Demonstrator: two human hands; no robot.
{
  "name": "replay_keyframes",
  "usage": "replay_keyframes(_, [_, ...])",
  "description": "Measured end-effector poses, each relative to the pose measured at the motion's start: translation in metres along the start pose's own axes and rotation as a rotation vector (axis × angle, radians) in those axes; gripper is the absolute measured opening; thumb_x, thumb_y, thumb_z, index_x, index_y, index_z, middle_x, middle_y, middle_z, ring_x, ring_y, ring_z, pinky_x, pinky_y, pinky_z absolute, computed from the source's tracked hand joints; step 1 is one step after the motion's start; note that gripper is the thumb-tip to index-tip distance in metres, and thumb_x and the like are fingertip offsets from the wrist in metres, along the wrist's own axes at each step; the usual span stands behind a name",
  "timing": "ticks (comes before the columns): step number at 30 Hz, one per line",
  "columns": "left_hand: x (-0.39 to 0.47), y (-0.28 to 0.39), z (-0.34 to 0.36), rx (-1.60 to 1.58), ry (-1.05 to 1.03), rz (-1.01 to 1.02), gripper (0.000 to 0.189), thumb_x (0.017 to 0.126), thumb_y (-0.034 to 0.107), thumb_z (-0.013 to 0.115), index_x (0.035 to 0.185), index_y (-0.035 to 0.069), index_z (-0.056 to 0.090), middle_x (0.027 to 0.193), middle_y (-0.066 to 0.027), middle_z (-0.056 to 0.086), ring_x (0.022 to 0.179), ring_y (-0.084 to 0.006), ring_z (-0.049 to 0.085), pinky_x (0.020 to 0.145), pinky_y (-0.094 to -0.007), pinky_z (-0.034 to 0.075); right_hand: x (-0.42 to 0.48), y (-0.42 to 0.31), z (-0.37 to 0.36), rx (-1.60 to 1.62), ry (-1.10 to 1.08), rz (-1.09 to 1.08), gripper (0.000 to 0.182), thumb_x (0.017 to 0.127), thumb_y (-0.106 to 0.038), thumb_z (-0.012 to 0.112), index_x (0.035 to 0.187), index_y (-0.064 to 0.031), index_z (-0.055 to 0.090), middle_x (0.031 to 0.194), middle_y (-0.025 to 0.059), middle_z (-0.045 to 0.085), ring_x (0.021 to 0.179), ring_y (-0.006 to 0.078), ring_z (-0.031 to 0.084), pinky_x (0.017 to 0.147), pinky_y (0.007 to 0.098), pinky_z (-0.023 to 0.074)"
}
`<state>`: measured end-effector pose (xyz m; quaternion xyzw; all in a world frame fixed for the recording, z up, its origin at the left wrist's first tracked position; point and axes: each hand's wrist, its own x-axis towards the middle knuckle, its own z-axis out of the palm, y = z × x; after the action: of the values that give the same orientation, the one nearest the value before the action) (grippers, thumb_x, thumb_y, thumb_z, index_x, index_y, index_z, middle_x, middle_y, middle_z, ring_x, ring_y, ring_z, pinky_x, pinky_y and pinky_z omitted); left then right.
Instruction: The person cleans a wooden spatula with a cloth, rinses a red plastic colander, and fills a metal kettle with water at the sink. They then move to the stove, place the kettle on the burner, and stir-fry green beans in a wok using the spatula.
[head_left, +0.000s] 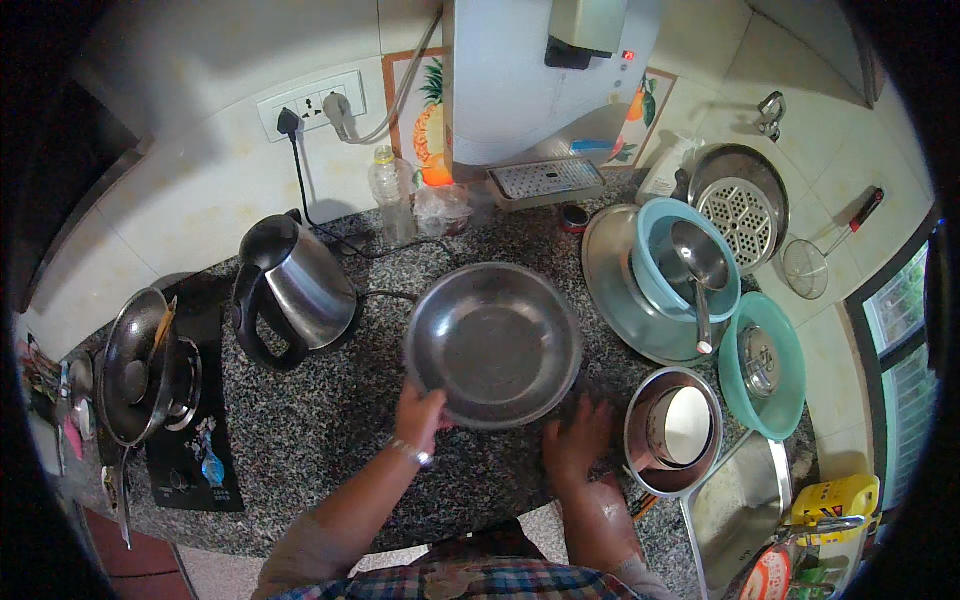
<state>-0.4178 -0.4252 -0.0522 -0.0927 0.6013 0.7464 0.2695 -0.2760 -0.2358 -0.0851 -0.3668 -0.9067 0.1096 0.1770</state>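
Note:
A wide stainless steel basin (493, 352) sits in front of me with nothing inside it. My left hand (420, 420) grips its lower left rim, thumb over the edge and fingers beneath; a metal-banded watch is on that wrist. Just off the basin's lower right rim is my right hand (581, 439), blurred, with its fingers apart and nothing seen in it. Right of that hand stands a steel pot (673, 480) holding a white, bowl-like vessel (686, 425).
An electric kettle (300, 289) stands left, beyond it a wok (139, 367) on a black cooktop (199, 450). At right are a blue basin with a ladle (701, 277), a green basin (784, 390), and a sink (731, 525). A water dispenser (532, 90) rises behind.

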Motion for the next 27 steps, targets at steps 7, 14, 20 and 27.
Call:
replay_keyframes(7, [-0.093,0.005,-0.086,-0.079,0.298,0.12,0.055,0.074,0.011,0.054,0.128,0.013,0.042,0.11,-0.0077,0.056,0.09,-0.0218,0.059,0.057,-0.0336,0.054,0.092,-0.066,0.062,0.278,0.01,-0.529,0.048,0.068,-0.017,0.068,0.115,-0.0088,0.06,0.13,0.0189,0.049,0.123,0.0417,0.041,0.103,0.0531,0.0313])
replay_keyframes(14, [-0.131,-0.015,-0.137,-0.215,0.471,0.177,0.04,0.075,0.004,0.052,0.115,0.009,0.046,0.099,-0.0049,0.057,0.082,-0.021,0.061,0.054,-0.0304,0.054,-0.018,-0.11,0.034,0.515,-0.328,-0.925,0.051,0.071,-0.017,0.069,0.12,-0.0097,0.057,0.131,0.0155,0.048,0.127,0.0421,0.038,0.102,0.0549,0.0327])
replay_keyframes(20, [-0.154,-0.025,-0.164,-0.214,0.502,0.114,0.052,0.076,0.002,0.05,0.126,0.012,0.041,0.112,-0.0083,0.055,0.098,-0.0247,0.059,0.067,-0.0423,0.058,-0.018,-0.091,0.026,0.478,-0.209,-0.831,0.055,0.069,-0.013,0.066,0.122,-0.0083,0.055,0.131,0.0187,0.044,0.124,0.0422,0.04,0.103,0.0545,0.0317])
replay_keyframes(27, [-0.186,-0.05,-0.199,-0.094,0.646,0.119,0.05,0.076,0.002,0.051,0.124,0.01,0.042,0.108,-0.0103,0.056,0.09,-0.0281,0.06,0.059,-0.0422,0.055,0.091,-0.138,0.083,0.252,-0.014,-0.37,0.042,0.077,-0.026,0.057,0.115,-0.0074,0.06,0.132,0.0185,0.045,0.13,0.0369,0.034,0.11,0.0528,0.0243])
